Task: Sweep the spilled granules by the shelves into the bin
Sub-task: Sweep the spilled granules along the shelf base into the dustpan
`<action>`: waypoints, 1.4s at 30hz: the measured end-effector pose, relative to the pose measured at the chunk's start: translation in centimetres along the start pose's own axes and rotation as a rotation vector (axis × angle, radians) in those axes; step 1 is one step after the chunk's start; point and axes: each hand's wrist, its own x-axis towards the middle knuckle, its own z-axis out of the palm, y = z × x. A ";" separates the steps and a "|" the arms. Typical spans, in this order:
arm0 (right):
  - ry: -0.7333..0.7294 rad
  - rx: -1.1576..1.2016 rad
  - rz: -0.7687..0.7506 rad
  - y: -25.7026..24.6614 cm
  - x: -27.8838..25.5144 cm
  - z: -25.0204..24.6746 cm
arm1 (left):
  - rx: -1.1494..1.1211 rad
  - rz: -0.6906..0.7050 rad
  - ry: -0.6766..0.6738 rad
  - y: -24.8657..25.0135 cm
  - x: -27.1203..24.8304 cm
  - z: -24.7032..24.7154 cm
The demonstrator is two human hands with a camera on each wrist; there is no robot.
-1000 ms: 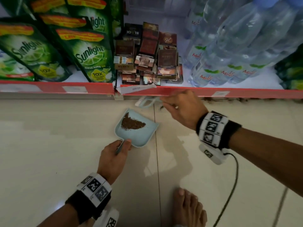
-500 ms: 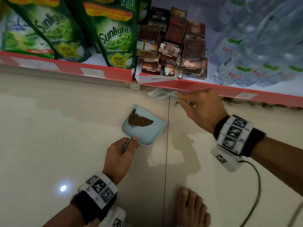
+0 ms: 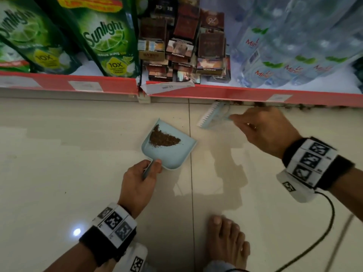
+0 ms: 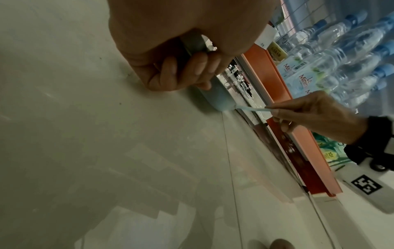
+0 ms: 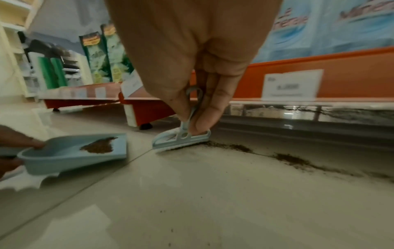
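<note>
A light blue dustpan (image 3: 172,154) sits on the floor tiles with a heap of brown granules (image 3: 163,139) inside it. My left hand (image 3: 140,179) grips its handle from below. To the right, my right hand (image 3: 263,130) pinches the handle of a small light blue brush (image 3: 213,115). The brush head (image 5: 181,139) touches the floor at the foot of the shelf. A dark trail of spilled granules (image 5: 285,158) runs along the shelf base to the right of the brush. No bin is in view.
The red-edged bottom shelf (image 3: 225,94) carries green Sunlight pouches (image 3: 110,42), cigarette packs (image 3: 182,50) and water bottles (image 3: 284,48). A bare foot (image 3: 225,242) stands on the tiles below the dustpan. A black cable (image 3: 318,228) hangs from my right wrist.
My right hand has carried the brush to the right along the shelf base, away from the dustpan. The left hand still holds the dustpan in place.
</note>
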 end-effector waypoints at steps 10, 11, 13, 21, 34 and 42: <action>-0.040 0.185 -0.110 -4.3 4.8 2.0 | 0.013 0.008 -0.009 -0.2 -1.5 0.2; -0.072 0.132 -0.119 -3.7 4.4 1.8 | 0.016 0.003 0.002 -0.3 -1.6 0.0; -0.085 0.061 -0.152 -2.2 2.8 0.9 | 0.019 -0.005 0.020 -0.5 -1.7 -0.3; 0.130 0.129 -0.176 -0.5 1.3 -0.4 | 0.022 0.000 0.010 0.0 -1.4 0.3; 0.068 0.057 0.009 5.2 -3.6 -0.3 | 0.014 0.027 0.005 0.6 0.4 1.0; 0.366 0.237 0.168 2.1 0.8 3.1 | -0.001 0.061 -0.064 1.8 0.7 2.2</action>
